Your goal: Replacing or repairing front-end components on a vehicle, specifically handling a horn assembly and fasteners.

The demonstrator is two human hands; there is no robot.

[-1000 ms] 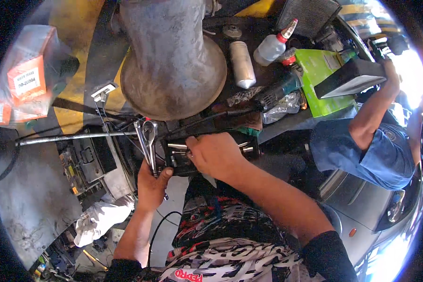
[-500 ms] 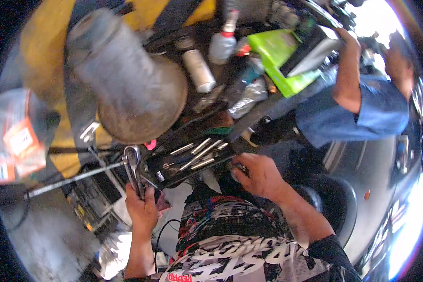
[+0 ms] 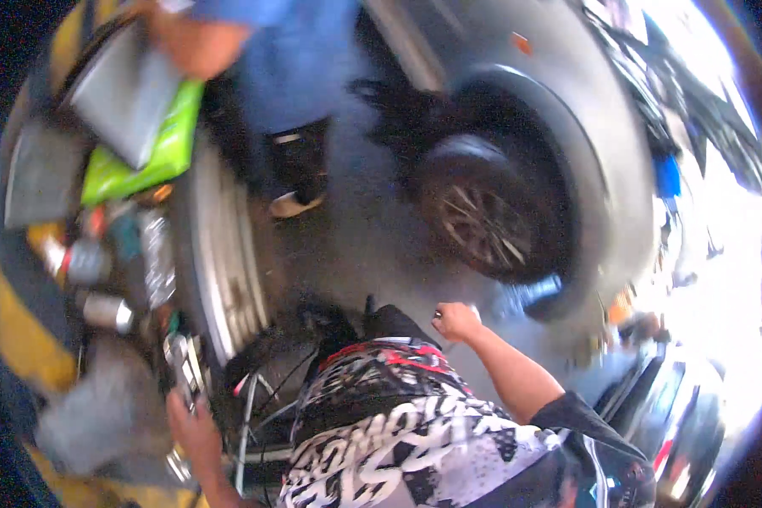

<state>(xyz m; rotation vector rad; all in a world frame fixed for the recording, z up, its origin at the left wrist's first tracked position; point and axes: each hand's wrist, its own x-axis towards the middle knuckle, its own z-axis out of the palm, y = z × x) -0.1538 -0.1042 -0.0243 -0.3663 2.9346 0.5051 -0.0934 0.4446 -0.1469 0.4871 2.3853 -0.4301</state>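
Note:
My left hand (image 3: 193, 423), low at the left and blurred, is closed round the steel ratchet wrenches (image 3: 188, 364), beside a row of parts and tools on the bench. My right hand (image 3: 455, 323) is closed in a fist out in front of my right hip, below a car wheel (image 3: 483, 227). A small metal piece (image 3: 438, 314) shows at its fingers, too small and blurred to identify further.
A co-worker in blue (image 3: 296, 68) stands at the top beside a car's grey fender (image 3: 593, 169). A green package (image 3: 152, 165), a bottle (image 3: 85, 264) and a silver canister (image 3: 106, 309) lie on the left, next to a long metal edge (image 3: 229, 271).
My view has swung right, bringing the wheel into sight and shifting the bench leftward. My right hand has left the tool tray with a small piece; my left still holds the wrenches.

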